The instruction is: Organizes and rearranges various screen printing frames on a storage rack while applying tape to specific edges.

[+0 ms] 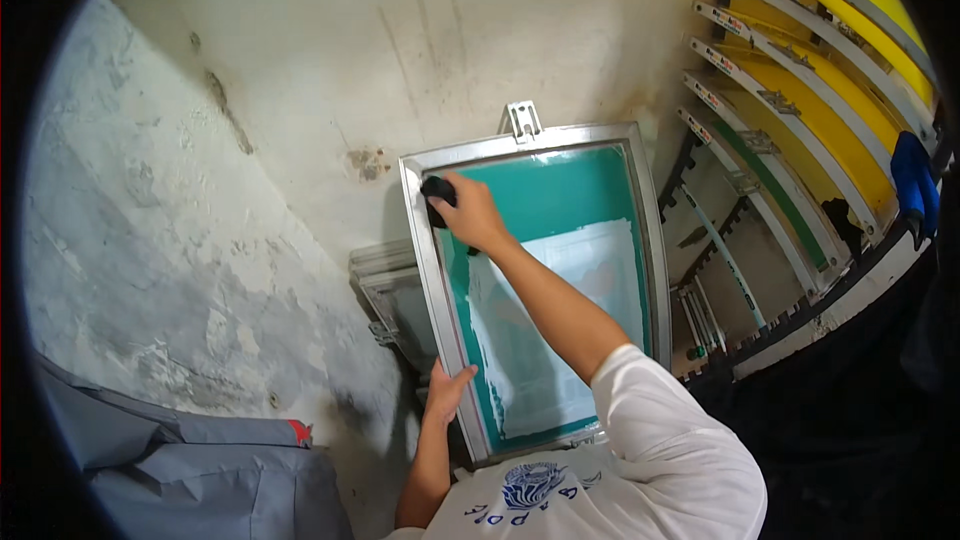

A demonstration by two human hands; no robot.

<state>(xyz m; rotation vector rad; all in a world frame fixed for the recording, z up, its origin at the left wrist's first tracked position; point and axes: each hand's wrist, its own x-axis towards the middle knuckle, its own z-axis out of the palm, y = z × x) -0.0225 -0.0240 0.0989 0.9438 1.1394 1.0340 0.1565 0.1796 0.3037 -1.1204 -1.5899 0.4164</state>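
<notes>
An aluminium screen-printing frame (658, 240) stands tilted in front of me. Its mesh is coated green (570, 180) at the top and along the sides, with a large pale whitish rectangle (560, 340) below. At the frame's upper left corner my right hand (468, 212) is closed around a black tool (438, 190). The hand covers much of that tool, so its kind cannot be made out. My left hand (446, 390) grips the frame's left side rail low down, thumb over the front. A metal bracket (522, 120) sticks up from the top rail.
On the right, a rack holds several framed screens (780, 70) with yellow and green mesh, and a blue cloth-like item (912, 180) hangs there. More frames (385, 280) lean behind mine at the left. Grey fabric (210, 460) lies lower left, beside a stained wall (180, 240).
</notes>
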